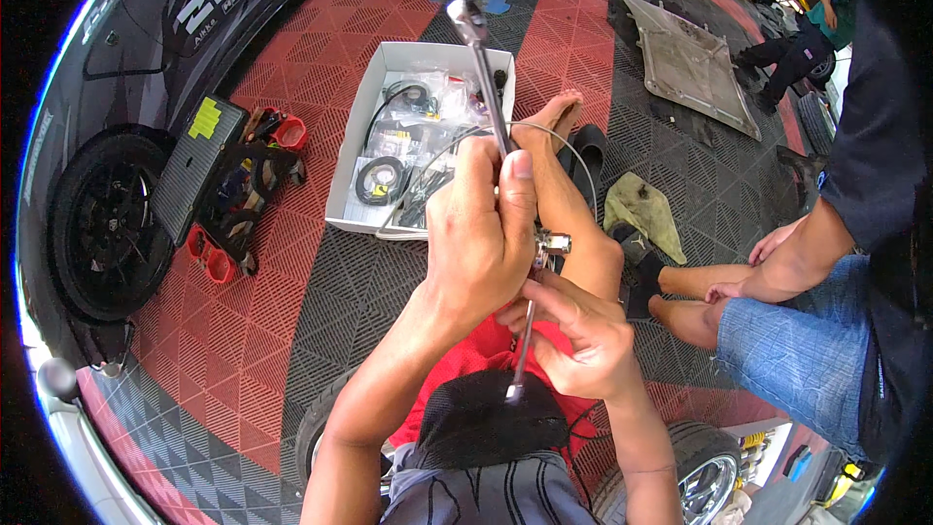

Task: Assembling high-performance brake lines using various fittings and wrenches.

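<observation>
My left hand (476, 238) is wrapped round the handle of a chrome ratchet wrench (488, 83), whose head points up and away from me. Just below it, the bent fingers of my right hand (588, 335) close on a thin hose (525, 350) with a silver end fitting (513, 392). A shiny metal fitting (554, 244) shows between the two hands; which hand steadies it I cannot tell. A thin grey line (439, 151) loops out behind my left hand, over an open white box (352, 151) holding bagged parts and coiled cables.
On the left, an open tool case (199, 170) with red trays lies near a dark car (146, 58) and its wheel (107, 224). A seated person in denim shorts (797, 340) is close on my right. A yellowish cloth (643, 214) and a flat panel (690, 58) lie beyond.
</observation>
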A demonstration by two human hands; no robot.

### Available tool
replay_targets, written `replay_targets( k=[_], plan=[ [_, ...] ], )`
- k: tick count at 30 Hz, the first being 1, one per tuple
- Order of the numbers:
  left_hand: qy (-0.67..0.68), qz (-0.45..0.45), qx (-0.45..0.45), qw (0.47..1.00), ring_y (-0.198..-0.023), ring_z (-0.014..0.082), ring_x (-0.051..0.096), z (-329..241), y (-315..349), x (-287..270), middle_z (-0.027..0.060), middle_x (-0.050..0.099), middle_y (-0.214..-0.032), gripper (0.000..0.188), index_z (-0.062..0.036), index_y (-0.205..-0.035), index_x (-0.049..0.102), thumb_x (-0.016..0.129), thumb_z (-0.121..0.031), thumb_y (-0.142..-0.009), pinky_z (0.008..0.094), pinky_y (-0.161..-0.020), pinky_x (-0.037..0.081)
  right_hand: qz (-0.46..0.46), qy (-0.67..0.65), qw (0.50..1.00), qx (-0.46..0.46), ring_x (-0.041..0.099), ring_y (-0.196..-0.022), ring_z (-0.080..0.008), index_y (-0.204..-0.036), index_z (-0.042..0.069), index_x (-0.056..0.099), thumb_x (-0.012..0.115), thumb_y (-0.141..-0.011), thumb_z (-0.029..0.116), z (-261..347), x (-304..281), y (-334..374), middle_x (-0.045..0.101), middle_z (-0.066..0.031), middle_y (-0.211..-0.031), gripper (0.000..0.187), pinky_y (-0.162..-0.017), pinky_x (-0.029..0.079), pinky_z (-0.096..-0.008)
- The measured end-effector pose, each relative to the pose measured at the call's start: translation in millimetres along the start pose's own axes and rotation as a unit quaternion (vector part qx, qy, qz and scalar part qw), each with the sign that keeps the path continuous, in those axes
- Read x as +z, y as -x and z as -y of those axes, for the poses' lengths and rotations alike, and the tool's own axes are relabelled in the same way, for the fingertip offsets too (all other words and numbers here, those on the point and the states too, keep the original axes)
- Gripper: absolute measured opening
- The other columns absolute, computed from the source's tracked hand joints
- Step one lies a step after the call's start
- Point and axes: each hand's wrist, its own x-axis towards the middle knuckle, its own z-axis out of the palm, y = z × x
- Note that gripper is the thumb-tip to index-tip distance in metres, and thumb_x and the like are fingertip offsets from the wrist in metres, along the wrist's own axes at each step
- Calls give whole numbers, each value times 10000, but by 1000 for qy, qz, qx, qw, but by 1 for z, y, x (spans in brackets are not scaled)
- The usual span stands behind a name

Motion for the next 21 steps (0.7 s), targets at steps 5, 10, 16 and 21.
replay_targets(
  k=[5, 10, 16, 21],
  plan=[
    [4, 17, -23, 1000, -554, 107, 496, -5, 0, -4, 50, 557, -630, 210, -12, -885, 500, 466, -156, -1034, 278, -537, 410, -51, 352, 915, -193, 654, -930, -272, -1227, -14, 573, 615, -750, -104, 4, 1, -14, 583, -222, -1133, 487, -764, 548, -351],
    [-26, 31, -8, 999, -555, 100, 496, -3, 1, -6, 56, 565, -631, 203, -17, -890, 502, 478, -161, -1030, 284, -526, 412, -78, 467, 853, -219, 593, -804, -253, -1120, 13, 572, 607, -818, 62, -5, 5, -25, 554, -173, -995, 308, -669, 480, -350],
    [-25, 36, -51, 998, -543, 128, 525, 1, 1, 2, 56, 558, -620, 213, -19, -886, 497, 478, -174, -1031, 294, -526, 424, -100, 498, 820, -264, 520, -653, -231, -993, 46, 572, 598, -900, 260, -29, 3, -24, 519, -114, -829, 234, -555, 399, -348],
    [-5, 2, -7, 1000, -539, 144, 527, 8, -8, 9, 61, 562, -617, 240, -14, -867, 501, 463, -182, -1035, 305, -524, 421, -103, 445, 836, -303, 454, -552, -228, -860, 59, 534, 631, -911, 316, -37, 3, -24, 494, -98, -739, 279, -482, 345, -355]
  ],
)
